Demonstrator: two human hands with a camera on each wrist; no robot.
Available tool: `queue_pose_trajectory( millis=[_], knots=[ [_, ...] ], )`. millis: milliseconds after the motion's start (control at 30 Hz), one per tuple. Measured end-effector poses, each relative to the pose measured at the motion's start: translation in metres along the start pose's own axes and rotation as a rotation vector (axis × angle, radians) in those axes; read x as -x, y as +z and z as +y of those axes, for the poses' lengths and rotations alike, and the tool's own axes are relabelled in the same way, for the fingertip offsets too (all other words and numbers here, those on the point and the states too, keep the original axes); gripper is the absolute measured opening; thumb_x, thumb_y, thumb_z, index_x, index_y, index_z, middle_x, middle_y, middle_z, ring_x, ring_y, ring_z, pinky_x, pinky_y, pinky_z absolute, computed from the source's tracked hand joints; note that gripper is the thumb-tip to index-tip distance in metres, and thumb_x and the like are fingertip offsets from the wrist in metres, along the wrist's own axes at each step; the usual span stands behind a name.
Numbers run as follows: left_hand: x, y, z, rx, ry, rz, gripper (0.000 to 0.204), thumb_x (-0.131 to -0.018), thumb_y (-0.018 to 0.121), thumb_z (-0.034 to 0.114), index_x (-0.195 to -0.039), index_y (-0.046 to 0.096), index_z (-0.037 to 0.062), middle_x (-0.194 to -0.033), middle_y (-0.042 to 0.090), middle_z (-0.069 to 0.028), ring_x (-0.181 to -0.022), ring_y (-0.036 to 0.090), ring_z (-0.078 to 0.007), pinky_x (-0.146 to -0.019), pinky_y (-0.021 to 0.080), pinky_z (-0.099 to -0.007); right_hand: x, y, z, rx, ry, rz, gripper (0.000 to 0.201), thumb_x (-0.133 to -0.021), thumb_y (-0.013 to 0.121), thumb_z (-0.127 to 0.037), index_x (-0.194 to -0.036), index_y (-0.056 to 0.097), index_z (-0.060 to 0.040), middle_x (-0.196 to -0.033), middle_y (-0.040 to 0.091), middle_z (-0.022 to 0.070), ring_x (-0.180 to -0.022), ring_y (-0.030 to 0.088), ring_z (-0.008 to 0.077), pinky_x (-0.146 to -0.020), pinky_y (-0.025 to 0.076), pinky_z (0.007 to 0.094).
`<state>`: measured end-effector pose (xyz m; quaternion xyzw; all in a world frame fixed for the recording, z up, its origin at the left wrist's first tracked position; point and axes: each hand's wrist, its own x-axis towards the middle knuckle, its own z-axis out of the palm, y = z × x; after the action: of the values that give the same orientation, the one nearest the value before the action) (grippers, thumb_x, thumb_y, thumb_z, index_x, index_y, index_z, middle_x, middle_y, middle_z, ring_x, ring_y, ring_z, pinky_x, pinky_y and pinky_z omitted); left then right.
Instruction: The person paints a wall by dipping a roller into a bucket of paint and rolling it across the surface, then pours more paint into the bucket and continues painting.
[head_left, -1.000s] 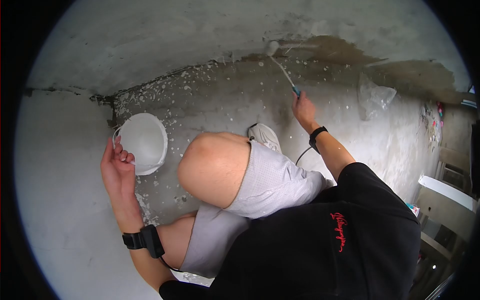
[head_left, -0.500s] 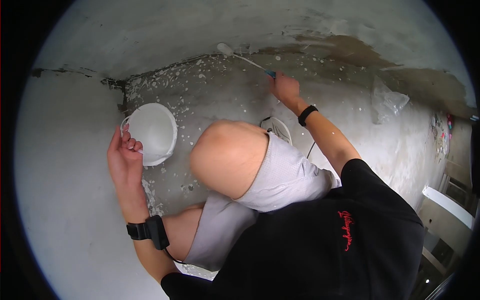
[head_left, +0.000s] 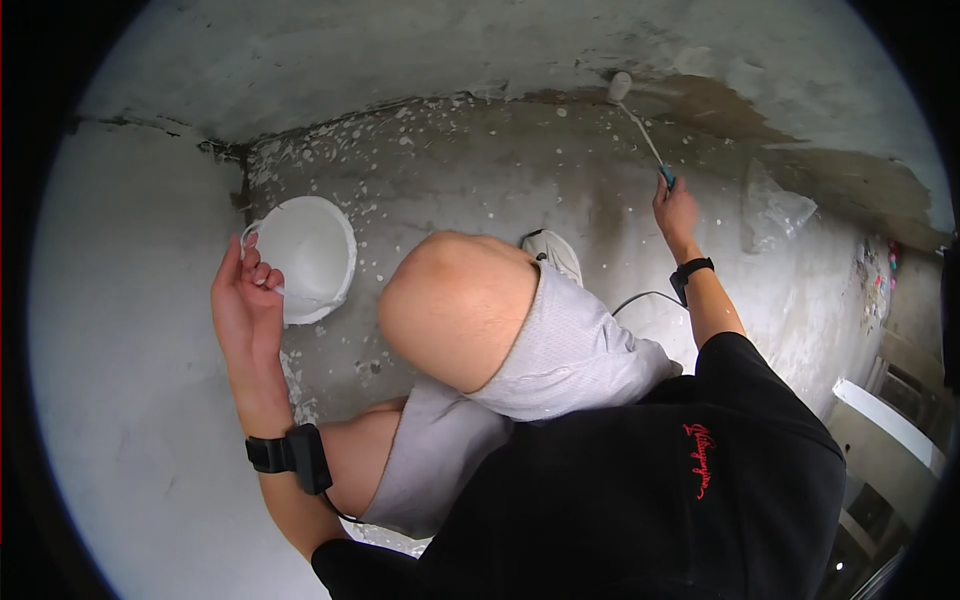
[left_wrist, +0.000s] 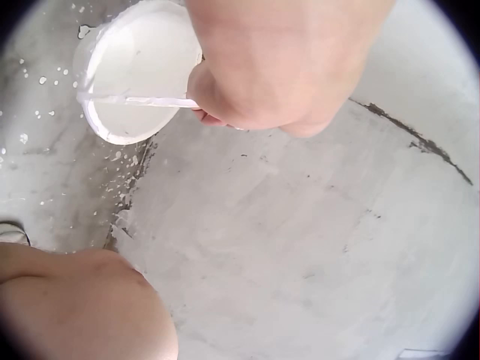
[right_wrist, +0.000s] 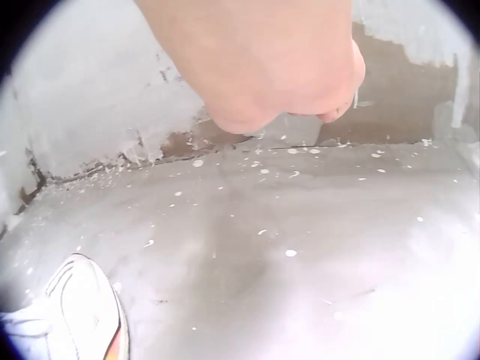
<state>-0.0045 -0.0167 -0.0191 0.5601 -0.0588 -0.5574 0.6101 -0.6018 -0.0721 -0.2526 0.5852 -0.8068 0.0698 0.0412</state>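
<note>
My left hand [head_left: 248,300] grips the thin white handle [left_wrist: 150,101] of a white bucket [head_left: 352,252]. The bucket is tilted so its white inside faces me; in the left wrist view its handle crosses the mouth into my fingers. With my right hand [head_left: 678,215], arm stretched forward, I hold a small paint roller [head_left: 620,88] by its blue grip. The white roller head is against the lower wall, beside a brown unpainted patch [head_left: 720,105]. In the right wrist view, my right hand [right_wrist: 277,67] hides most of the roller.
White splashes dot the grey floor [head_left: 480,170] along the wall's foot. My bent knee [head_left: 450,310] and a white shoe [head_left: 555,255] lie between the hands. A clear plastic bag [head_left: 785,210] is on the right. Another wall [head_left: 150,300] stands close on the left.
The roller swept left along the wall's foot, then back right, past where it began. My left hand keeps its grip on the bucket handle.
</note>
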Motion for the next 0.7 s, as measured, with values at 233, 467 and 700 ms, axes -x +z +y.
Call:
queue_pose_trajectory(
  millis=[233, 467, 700],
  knots=[
    [-0.002, -0.001, -0.001, -0.002, 0.003, 0.009, 0.023, -0.098, 0.056, 0.018, -0.11, 0.054, -0.0019, -0.072, 0.045, 0.0029, -0.063, 0.037, -0.0074, -0.059, 0.031, -0.024, 0.006, -0.008, 0.03, -0.018, 0.25, 0.067, 0.046, -0.098, 0.044, -0.049, -0.093, 0.056, -0.0044, -0.073, 0.065, 0.0241, -0.069, 0.064, 0.0448, -0.06, 0.049, 0.0543],
    [-0.003, 0.001, -0.002, 0.005, -0.004, -0.018, 0.022, -0.098, 0.056, 0.018, -0.108, 0.054, -0.0011, -0.071, 0.045, 0.0031, -0.062, 0.037, -0.0073, -0.058, 0.032, -0.0236, 0.018, 0.008, -0.033, -0.065, -0.01, -0.039, 0.043, -0.097, 0.046, -0.047, -0.09, 0.055, -0.0055, -0.071, 0.066, 0.022, -0.066, 0.064, 0.0435, -0.058, 0.05, 0.0533],
    [-0.001, 0.0, -0.001, -0.004, -0.004, 0.001, 0.021, -0.098, 0.056, 0.018, -0.107, 0.054, -0.0007, -0.071, 0.046, 0.0033, -0.061, 0.037, -0.0071, -0.057, 0.031, -0.0234, 0.003, 0.012, -0.154, -0.178, -0.312, -0.052, 0.039, -0.095, 0.05, -0.045, -0.09, 0.057, -0.0062, -0.07, 0.065, 0.0191, -0.063, 0.065, 0.0405, -0.056, 0.052, 0.05]
  ],
)
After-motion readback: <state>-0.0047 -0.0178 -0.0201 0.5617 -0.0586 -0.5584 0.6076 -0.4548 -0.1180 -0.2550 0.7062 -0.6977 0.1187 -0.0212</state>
